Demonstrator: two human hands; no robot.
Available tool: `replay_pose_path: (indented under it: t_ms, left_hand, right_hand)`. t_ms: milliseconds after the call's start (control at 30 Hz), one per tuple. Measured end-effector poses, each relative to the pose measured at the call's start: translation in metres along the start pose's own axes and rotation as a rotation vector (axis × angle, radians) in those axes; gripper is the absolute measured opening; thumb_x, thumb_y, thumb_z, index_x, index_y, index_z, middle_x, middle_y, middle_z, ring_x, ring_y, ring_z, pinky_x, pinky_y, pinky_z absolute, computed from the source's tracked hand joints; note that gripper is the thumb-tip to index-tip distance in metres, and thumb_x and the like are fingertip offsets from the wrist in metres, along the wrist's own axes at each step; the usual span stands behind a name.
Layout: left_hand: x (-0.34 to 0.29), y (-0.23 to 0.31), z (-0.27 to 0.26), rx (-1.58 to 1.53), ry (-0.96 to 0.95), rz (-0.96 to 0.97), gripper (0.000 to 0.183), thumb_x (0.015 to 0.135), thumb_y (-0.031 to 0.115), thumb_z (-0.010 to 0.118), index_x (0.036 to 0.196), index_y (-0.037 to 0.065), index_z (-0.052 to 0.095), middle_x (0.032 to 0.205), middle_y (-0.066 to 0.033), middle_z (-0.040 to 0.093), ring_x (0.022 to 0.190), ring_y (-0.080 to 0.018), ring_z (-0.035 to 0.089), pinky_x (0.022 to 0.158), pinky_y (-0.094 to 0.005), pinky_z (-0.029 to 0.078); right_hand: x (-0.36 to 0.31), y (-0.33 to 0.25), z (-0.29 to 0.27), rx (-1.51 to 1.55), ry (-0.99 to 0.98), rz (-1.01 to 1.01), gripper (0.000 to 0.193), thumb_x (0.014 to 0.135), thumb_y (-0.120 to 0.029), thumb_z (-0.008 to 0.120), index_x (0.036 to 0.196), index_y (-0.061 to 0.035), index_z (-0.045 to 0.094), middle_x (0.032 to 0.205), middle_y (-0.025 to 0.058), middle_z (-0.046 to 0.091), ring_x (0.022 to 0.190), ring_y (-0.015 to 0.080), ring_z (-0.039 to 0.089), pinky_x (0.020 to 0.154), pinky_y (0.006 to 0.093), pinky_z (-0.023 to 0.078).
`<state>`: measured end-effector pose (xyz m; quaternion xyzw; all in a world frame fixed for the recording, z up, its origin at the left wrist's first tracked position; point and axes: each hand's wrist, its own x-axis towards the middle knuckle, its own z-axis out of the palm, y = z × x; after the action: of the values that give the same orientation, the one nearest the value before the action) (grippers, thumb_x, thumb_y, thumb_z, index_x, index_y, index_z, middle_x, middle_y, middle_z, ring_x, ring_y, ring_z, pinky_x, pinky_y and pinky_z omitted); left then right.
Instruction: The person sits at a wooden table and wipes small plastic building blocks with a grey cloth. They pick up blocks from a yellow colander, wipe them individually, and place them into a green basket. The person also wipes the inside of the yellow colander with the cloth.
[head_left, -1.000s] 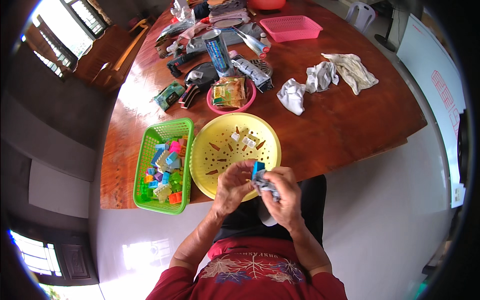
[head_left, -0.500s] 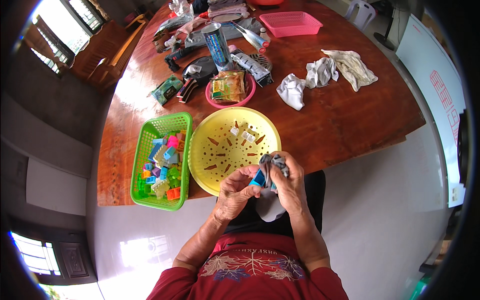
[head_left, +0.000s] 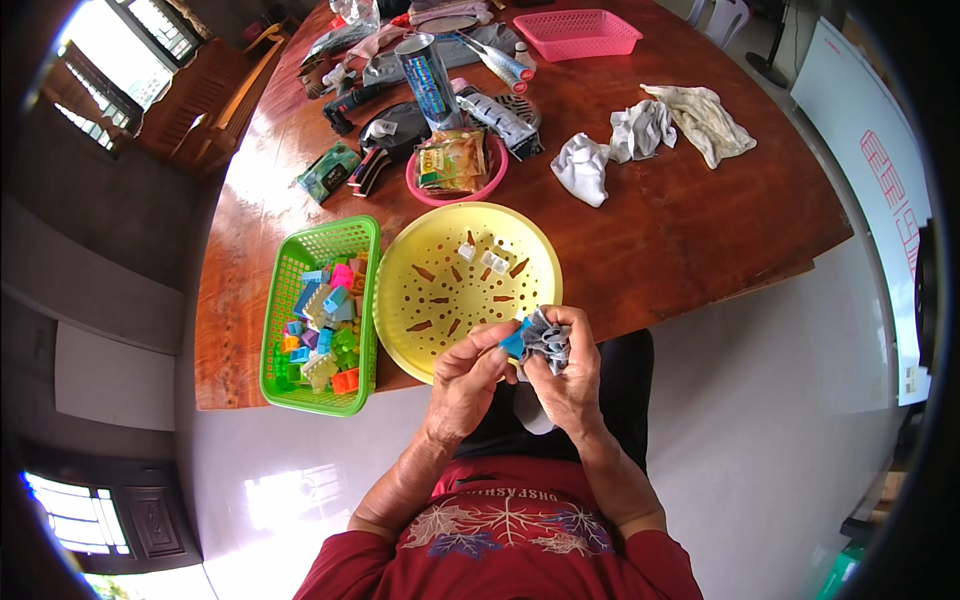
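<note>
Over my lap, at the near edge of the yellow colander (head_left: 405,270), both hands are together. My left hand (head_left: 462,378) is closed on a blue toy building block (head_left: 515,343), pinching it between thumb and fingers. Gathered in my right hand (head_left: 572,385) is a grey cloth (head_left: 546,338), pressed against the block; part of it hangs below the hands. The fingers and cloth hide much of the block. Inside the colander lie a few white blocks (head_left: 494,262). Left of it stands a green basket (head_left: 370,300) holding many coloured blocks (head_left: 325,315).
Beyond the colander is a pink bowl (head_left: 490,188) with food packets (head_left: 450,162). Behind it stand a tall blue can (head_left: 428,82) and rackets (head_left: 495,66). White cloths (head_left: 580,170) lie to the right; a pink basket (head_left: 578,52) is farther back on the wooden table (head_left: 690,240).
The cloth has been bunched more tightly around the blue block, and less of it hangs down. My hands have shifted slightly, still together; the view has tilted a little.
</note>
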<state>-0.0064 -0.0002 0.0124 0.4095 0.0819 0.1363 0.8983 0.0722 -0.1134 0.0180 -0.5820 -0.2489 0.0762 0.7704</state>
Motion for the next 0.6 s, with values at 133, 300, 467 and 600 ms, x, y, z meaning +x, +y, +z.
replay_pose_path:
  t_ms: [133, 300, 467, 600]
  left_hand:
    - [0.001, 0.003, 0.001, 0.01, 0.114, -0.125, 0.027, 0.084, 0.004, 0.067, 0.11, 0.0, 0.062, 0.096, -0.0039, 0.064, 0.075, -0.0103, 0.058, 0.068, -0.0226, 0.048]
    - [-0.006, 0.0, -0.002, 0.318, 0.141, 0.041, 0.023, 0.083, 0.001, 0.067, 0.106, 0.0, 0.063, 0.102, -0.0075, 0.062, 0.086, -0.0123, 0.059, 0.078, -0.0252, 0.05]
    - [-0.012, 0.0, 0.01, 0.404, 0.077, 0.212, 0.019, 0.08, -0.008, 0.065, 0.097, -0.001, 0.061, 0.112, -0.0116, 0.057, 0.103, -0.0194, 0.057, 0.092, -0.0308, 0.047]
    - [-0.012, -0.001, 0.009, 0.688, 0.054, 0.329, 0.022, 0.076, -0.011, 0.066, 0.094, 0.0, 0.062, 0.11, -0.0139, 0.057, 0.102, -0.0199, 0.058, 0.084, -0.0289, 0.05]
  right_hand:
    - [-0.002, 0.003, -0.009, 0.166, -0.076, 0.198, 0.031, 0.077, 0.013, 0.047, 0.104, -0.0014, 0.048, 0.087, 0.0042, 0.056, 0.065, 0.0072, 0.055, 0.057, 0.0227, 0.05]
    - [-0.003, 0.0, -0.012, 0.445, -0.012, 0.241, 0.027, 0.084, 0.0, 0.056, 0.11, -0.0042, 0.05, 0.097, 0.0056, 0.058, 0.082, 0.0103, 0.058, 0.073, 0.0253, 0.05]
    - [-0.006, -0.006, -0.001, 0.182, -0.091, 0.167, 0.028, 0.081, 0.007, 0.057, 0.106, -0.0003, 0.049, 0.089, 0.0061, 0.059, 0.078, 0.01, 0.06, 0.069, 0.0238, 0.052]
    - [-0.002, -0.003, 0.001, 0.165, 0.003, 0.146, 0.019, 0.086, 0.001, 0.056, 0.103, 0.0006, 0.05, 0.084, 0.0049, 0.06, 0.072, 0.0078, 0.058, 0.062, 0.0214, 0.049]
